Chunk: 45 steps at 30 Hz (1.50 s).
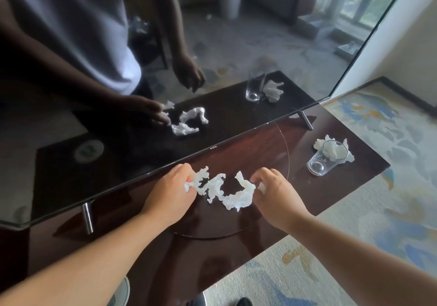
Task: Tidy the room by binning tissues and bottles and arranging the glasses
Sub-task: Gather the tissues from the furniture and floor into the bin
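A long crumpled white tissue (227, 193) lies on the dark wooden table (326, 197) in front of a television. My left hand (171, 192) pinches the tissue's left end. My right hand (275, 193) grips its right end, with a small white wad showing between the fingers. To the right stands a clear drinking glass (327, 157), upright, with a second crumpled tissue (340, 150) lying right behind it.
The black television screen (142, 116) stands close behind the hands on two metal feet (87, 218) and mirrors the room. A round glass disc (281, 144) lies flat on the table under the tissue. A patterned carpet (390, 187) surrounds the table's right and near edges.
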{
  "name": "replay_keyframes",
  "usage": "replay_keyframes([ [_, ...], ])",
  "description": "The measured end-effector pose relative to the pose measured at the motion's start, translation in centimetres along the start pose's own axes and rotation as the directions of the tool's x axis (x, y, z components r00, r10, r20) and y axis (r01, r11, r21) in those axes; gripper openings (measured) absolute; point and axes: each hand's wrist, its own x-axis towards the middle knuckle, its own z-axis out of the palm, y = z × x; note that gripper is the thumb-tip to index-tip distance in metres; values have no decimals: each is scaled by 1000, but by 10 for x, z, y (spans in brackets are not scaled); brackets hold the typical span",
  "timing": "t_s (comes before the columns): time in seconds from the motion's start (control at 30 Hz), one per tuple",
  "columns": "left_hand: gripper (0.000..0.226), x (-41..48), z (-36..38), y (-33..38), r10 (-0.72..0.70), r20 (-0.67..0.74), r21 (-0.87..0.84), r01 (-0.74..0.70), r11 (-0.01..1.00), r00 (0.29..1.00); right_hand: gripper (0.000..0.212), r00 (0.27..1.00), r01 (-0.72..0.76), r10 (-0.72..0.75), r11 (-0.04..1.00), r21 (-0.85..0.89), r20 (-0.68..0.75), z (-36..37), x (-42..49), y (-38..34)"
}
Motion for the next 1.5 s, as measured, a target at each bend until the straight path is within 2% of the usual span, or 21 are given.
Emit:
replay_keyframes([
  [0.17, 26, 6, -7, 7, 66, 26, -95, -63, 994, 997, 33, 1000, -1, 1, 1000, -2, 9, -4, 4, -1],
  [0.33, 7, 8, -3, 8, 93, 19, -107, -91, 990, 995, 35, 1000, -8, 8, 1000, -1, 21, 1, 9, 0],
  [0.47, 31, 10, 7, 6, 128, 11, -59, -127, 990, 992, 31, 998, 5, -4, 1000, -28, 56, 10, 11, 1],
  [0.73, 30, 12, 17, 0, 138, 19, -75, -137, 988, 990, 74, 990, -1, 26, 985, -170, 141, 34, 20, 6],
  [0.93, 30, 13, 22, -10, 150, 25, -61, -148, 987, 988, 87, 985, -13, 50, 976, -220, 166, 51, 29, 9],
  [1.03, 26, 13, 23, -14, 136, 36, -64, -134, 989, 990, 75, 984, -13, 58, 967, -256, 170, 58, 32, 10],
  [1.27, 26, 12, 27, -17, 111, 60, -70, -107, 992, 992, 23, 987, -42, 73, 976, -215, 140, 62, 33, 15],
  [1.5, 23, 9, 27, -9, 136, 23, -72, -134, 988, 990, 11, 990, -69, 88, 984, -162, 111, 45, 24, 20],
])
